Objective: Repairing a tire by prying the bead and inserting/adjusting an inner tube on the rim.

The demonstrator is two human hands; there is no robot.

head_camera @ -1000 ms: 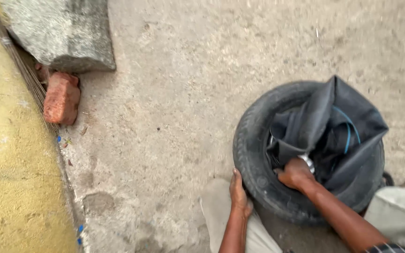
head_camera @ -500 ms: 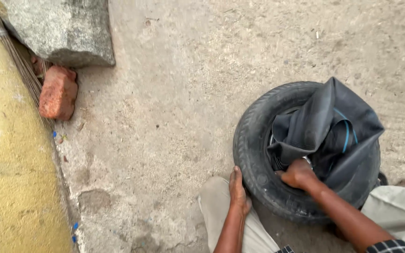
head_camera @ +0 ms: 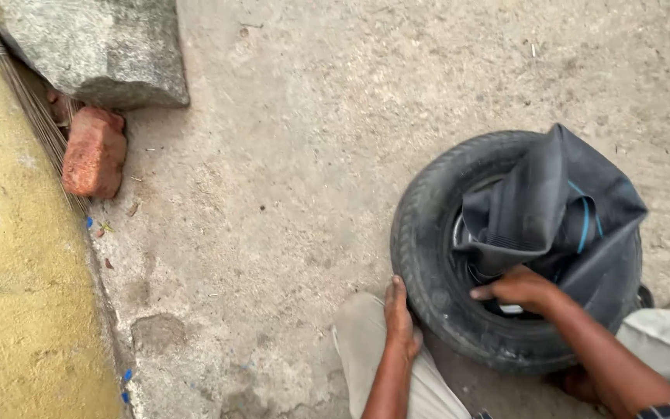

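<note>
I see the black tyre lying flat on the concrete floor at the near right, a limp black inner tube bunched up over its centre. My left hand rests flat, fingers straight, against the tyre's near-left sidewall, grasping nothing. My right hand presses down on the tube's near edge, fingers curled; its grip I cannot tell. A brick lies far left.

We see a black tyre with ribbed tread, and a black inner tube marked by thin blue lines — near right. Far left, a reddish-orange brick beside a grey stone slab — and a yellow wall.
</note>
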